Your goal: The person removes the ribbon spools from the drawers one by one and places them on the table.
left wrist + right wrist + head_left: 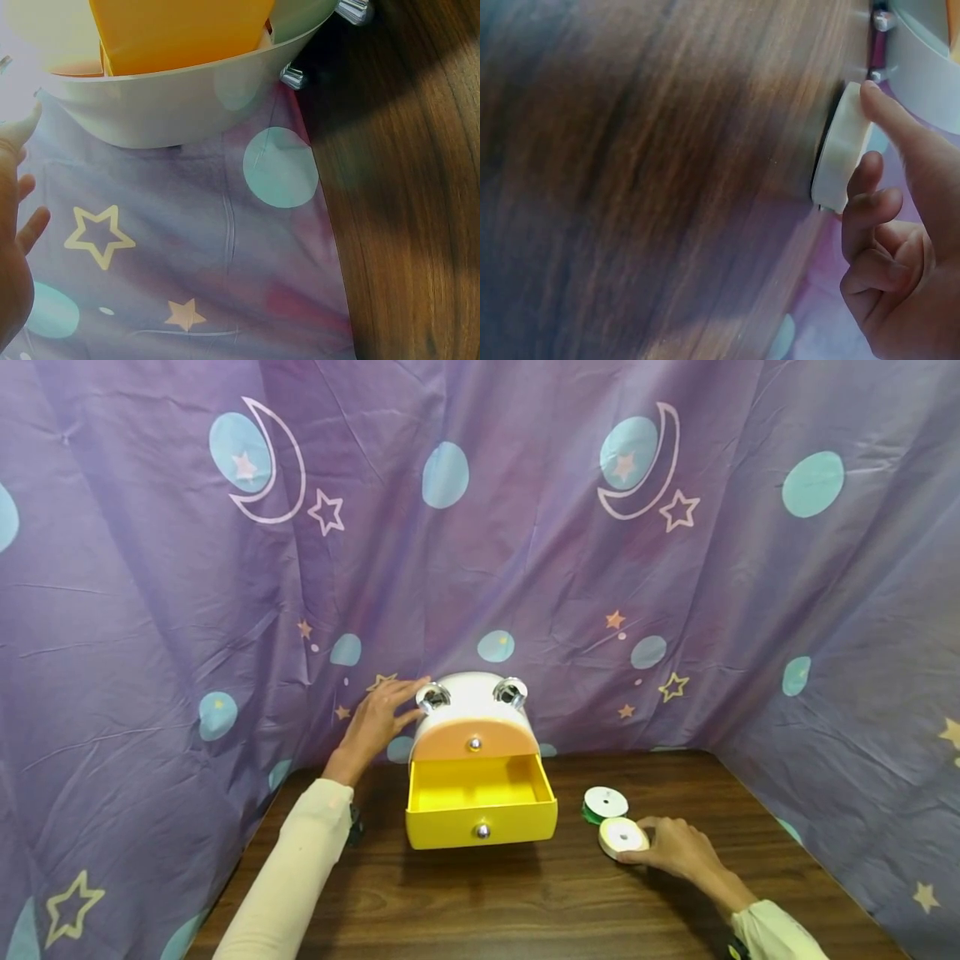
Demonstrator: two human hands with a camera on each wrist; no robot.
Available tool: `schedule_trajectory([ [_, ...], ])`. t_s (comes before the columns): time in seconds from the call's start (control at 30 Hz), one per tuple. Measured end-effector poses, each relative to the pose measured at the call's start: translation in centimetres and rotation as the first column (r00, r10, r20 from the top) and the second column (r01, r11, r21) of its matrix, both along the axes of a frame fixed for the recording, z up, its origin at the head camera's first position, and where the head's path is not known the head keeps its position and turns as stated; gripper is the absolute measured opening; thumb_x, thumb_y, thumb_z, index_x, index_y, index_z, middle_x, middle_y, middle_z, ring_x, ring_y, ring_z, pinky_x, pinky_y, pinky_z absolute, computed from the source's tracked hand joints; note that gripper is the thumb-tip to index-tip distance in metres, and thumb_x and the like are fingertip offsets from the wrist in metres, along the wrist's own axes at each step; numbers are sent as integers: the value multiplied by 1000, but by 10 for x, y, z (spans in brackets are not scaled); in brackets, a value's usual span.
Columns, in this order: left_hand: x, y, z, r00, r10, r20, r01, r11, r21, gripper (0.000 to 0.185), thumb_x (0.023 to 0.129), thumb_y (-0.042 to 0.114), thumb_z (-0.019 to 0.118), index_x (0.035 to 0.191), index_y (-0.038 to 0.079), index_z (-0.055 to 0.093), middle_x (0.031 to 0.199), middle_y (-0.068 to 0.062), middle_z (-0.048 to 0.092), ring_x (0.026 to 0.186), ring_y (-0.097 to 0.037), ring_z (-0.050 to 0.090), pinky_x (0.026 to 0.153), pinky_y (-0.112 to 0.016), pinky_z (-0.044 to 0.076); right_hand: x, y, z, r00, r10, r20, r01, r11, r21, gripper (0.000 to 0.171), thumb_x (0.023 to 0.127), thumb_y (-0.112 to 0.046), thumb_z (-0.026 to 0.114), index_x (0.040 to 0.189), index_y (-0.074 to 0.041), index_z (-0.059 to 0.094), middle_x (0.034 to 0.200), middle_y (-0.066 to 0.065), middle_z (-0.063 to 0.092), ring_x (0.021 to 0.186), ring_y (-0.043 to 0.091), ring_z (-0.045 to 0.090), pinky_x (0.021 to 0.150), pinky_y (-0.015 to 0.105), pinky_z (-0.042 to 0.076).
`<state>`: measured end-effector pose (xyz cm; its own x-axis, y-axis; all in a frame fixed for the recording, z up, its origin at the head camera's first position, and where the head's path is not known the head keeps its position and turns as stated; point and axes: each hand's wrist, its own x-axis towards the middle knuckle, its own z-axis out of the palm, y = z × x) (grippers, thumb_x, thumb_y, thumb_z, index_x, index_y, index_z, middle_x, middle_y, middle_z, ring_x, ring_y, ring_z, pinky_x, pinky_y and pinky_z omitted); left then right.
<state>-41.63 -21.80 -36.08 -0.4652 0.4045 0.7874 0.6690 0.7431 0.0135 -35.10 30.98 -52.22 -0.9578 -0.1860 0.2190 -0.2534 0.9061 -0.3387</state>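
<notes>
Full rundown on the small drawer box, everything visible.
The drawer box is a white, round-topped plastic-looking cabinet standing upright on the wooden table against the purple curtain. Two shiny knobs sit on top. The upper orange drawer is closed; the lower yellow drawer is pulled out and looks empty. Each has a small silver knob. The left hand rests against its upper left side.
</notes>
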Motion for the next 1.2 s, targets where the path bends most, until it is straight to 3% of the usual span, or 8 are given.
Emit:
schedule_trajectory([
  [0.3,1,2,0,1000,3,10,-3,1000,9,64,83,16,88,143,15,64,126,-14,72,122,-39,64,116,-58,43,2,2,0,1000,-8,1,8,1000,10,83,60,-70,90,116,-11,76,82,3,74,69,18,63,50,42,50],
  [0.5,1,3,1,1000,1,5,-1,1000,6,66,83,14,88,143,14,64,126,-14,72,123,-41,63,115,-59,43,5,2,6,1000,-8,0,8,1000,15,87,62,-71,88,122,-9,74,69,-6,65,65,17,58,50,42,50],
  [0.7,2,2,1,1000,7,14,-8,1000,8,65,83,14,88,143,13,64,126,-15,72,123,-43,63,114,-61,43,4,-3,12,999,11,-45,-11,1000,8,86,66,-69,87,125,-8,73,68,-12,62,65,12,59,51,40,50],
  [1.0,5,2,1,999,18,32,-19,1000,8,64,85,16,87,144,14,63,127,-15,72,127,-44,60,115,-61,42,0,-21,38,987,77,-142,-81,996,-26,77,77,-63,84,129,-9,70,65,-17,59,57,6,53,48,32,46],
  [1.2,5,2,1,999,27,41,-27,1000,6,64,86,16,86,145,15,62,128,-14,71,128,-44,60,115,-61,42,0,-41,57,963,137,-232,-152,987,-47,64,82,-56,83,129,-13,72,61,-21,55,48,2,44,43,25,40],
])
